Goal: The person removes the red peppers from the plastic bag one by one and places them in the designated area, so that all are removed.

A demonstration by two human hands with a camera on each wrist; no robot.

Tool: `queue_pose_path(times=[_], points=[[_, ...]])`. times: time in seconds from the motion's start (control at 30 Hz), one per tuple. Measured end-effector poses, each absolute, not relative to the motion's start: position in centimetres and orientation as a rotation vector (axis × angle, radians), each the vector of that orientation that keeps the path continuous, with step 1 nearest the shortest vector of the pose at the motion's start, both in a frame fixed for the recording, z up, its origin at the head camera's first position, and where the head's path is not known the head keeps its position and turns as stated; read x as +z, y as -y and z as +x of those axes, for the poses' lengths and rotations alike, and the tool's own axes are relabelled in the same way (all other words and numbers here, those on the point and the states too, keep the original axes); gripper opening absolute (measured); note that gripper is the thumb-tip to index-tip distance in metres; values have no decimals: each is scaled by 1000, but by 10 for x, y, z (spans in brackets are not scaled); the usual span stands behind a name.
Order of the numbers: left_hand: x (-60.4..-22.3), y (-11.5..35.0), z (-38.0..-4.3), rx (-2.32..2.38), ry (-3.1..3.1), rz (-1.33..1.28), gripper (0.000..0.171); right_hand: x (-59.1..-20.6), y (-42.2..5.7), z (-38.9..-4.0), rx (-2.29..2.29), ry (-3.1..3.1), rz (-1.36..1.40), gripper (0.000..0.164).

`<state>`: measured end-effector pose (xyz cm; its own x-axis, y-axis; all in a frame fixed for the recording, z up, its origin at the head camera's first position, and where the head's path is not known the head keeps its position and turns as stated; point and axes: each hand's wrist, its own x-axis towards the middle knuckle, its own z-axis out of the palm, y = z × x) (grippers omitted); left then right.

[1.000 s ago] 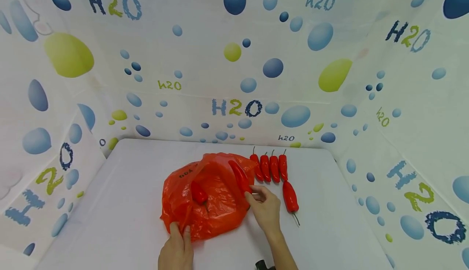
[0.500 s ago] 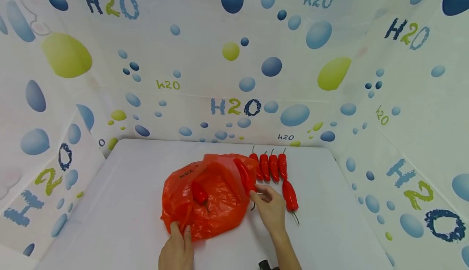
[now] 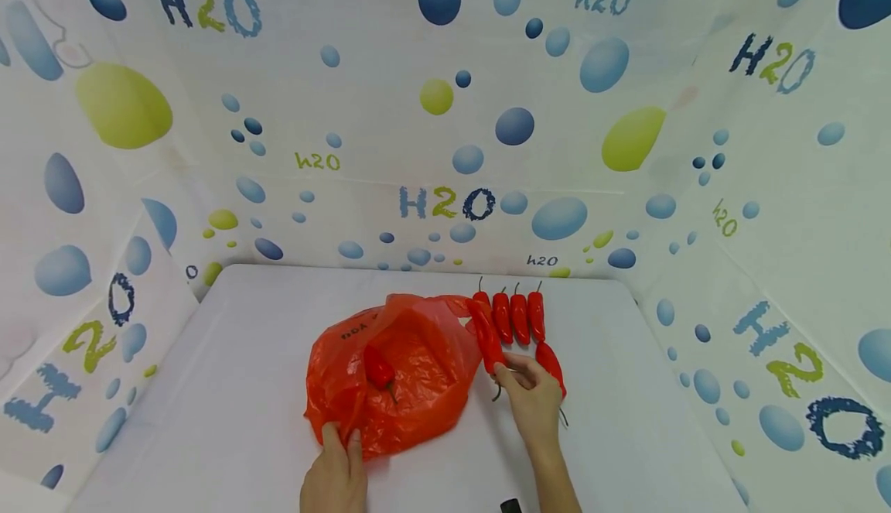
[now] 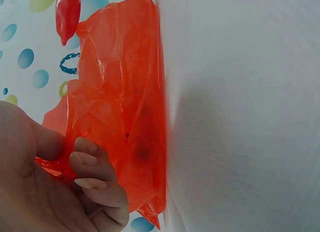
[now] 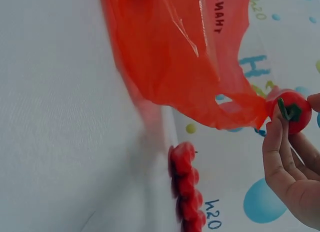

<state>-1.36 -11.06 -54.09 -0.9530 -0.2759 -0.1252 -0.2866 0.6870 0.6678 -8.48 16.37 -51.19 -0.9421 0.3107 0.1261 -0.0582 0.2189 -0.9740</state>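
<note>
A crinkled orange plastic bag lies mouth open on the white table. My left hand pinches its near left edge; in the left wrist view the thumb and curled fingers hold the film. Inside the bag one red chili pepper shows, stem toward me. At the bag's right edge my right hand holds another red pepper by its stem end, raised above the table and tilted. In the right wrist view the held pepper's green stem faces the camera, and the bag's handle appears against it.
Several red peppers lie in a row at the back right, stems away from me. Another pepper lies just in front of that row, partly behind my right hand. A dark object shows at the bottom edge. A printed curtain surrounds the table.
My right hand has moved right with its pepper, from over the bag to beside the bag's right edge, now partly covering the lone pepper. My left hand stays in place on the bag.
</note>
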Motion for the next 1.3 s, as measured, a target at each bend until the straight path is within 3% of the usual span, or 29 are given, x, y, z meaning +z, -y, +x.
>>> queue_pose_path(times=[1.3], points=[[-543, 110, -13, 1150, -2866, -470, 36, -543, -207, -76, 1629, 2172, -596, 29]])
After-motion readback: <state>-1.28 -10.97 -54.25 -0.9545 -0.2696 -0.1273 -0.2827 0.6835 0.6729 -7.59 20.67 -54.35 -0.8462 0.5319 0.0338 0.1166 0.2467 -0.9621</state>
